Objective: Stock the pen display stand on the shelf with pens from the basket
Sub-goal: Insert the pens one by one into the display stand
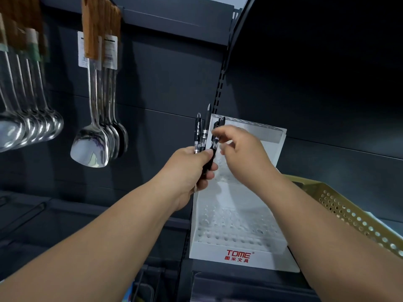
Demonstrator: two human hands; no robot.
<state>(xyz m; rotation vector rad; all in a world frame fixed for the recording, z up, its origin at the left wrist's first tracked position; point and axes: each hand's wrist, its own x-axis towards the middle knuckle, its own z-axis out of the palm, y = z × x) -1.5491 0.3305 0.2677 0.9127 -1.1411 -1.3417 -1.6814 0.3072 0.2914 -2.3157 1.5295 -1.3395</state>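
glossy metal ladles (pixel 32 127), perforated plastic basket (pixel 349 212)

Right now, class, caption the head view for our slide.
Left hand grips black pens while right hand pinches one pen at the white display stand.

I read shop aisle on my feed. Dark metal shelving (pixel 165 83), slotted upright (pixel 220 83). Identical steel ladles (pixel 28 127) and turners (pixel 91 147) hang in rows, printed tags (pixel 110 51) attached. Branded white pen display stand (pixel 237 256), red logo.
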